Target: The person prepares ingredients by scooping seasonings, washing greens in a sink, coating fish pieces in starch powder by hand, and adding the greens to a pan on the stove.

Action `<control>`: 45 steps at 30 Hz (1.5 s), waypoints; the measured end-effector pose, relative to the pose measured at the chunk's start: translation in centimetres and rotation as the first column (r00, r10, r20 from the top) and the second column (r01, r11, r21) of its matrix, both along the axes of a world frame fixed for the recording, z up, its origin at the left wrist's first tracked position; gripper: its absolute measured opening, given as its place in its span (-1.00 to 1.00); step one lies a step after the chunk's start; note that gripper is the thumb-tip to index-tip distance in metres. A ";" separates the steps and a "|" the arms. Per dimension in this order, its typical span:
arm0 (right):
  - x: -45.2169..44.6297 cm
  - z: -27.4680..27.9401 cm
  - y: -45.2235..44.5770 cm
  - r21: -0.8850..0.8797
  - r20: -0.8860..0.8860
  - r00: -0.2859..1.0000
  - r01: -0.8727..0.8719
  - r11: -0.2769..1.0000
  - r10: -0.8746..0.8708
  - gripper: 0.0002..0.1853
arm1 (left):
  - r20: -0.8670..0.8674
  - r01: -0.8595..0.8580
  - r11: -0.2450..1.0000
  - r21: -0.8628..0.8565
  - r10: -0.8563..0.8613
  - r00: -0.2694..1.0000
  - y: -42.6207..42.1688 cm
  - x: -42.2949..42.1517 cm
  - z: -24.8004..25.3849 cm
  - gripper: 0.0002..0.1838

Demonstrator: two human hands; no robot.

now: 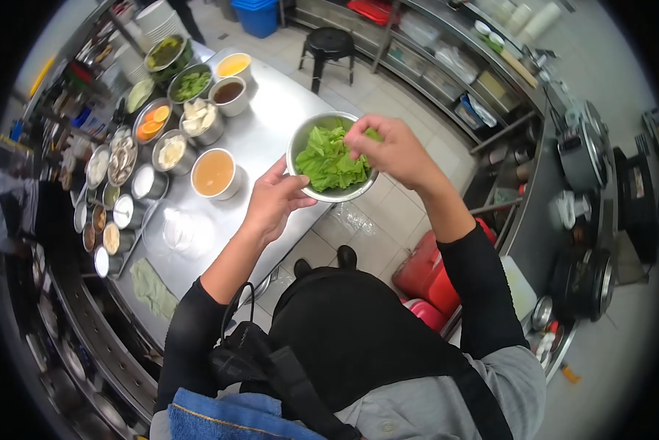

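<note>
A round metal bowl full of green lettuce leaves is held up past the edge of the steel table. My left hand grips its left rim, thumb over the top and fingers beneath. Over the bowl's right side, my right hand has its fingers pinched together at the leaves; whether a piece of leaf is between them is hard to make out. Left of the bowl stands a white tub of light brown liquid.
Several tubs and metal bowls of ingredients, among them orange slices and dark sauce, line the table's left side. A green cloth lies near its front edge. A black stool stands behind; red containers are at the right.
</note>
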State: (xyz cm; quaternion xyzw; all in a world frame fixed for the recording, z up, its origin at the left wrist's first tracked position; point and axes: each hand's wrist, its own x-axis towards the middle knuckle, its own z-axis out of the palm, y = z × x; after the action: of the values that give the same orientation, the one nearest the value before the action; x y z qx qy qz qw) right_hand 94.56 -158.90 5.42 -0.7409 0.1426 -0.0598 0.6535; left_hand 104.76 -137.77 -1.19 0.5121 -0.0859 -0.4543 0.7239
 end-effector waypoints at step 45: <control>-11.4 -27.0 -6.5 -0.001 -0.312 0.887 0.359 0.934 -0.341 -0.93 | -0.045 -0.409 0.899 0.156 0.421 0.906 11.3 -8.3 -8.7 -0.51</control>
State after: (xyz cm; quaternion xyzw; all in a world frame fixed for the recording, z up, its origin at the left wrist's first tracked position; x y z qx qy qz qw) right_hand 83.12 -165.42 -21.59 -0.6846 0.3751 -0.0566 0.6224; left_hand 96.42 -126.45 -9.88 0.5512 0.0864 -0.3141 0.7682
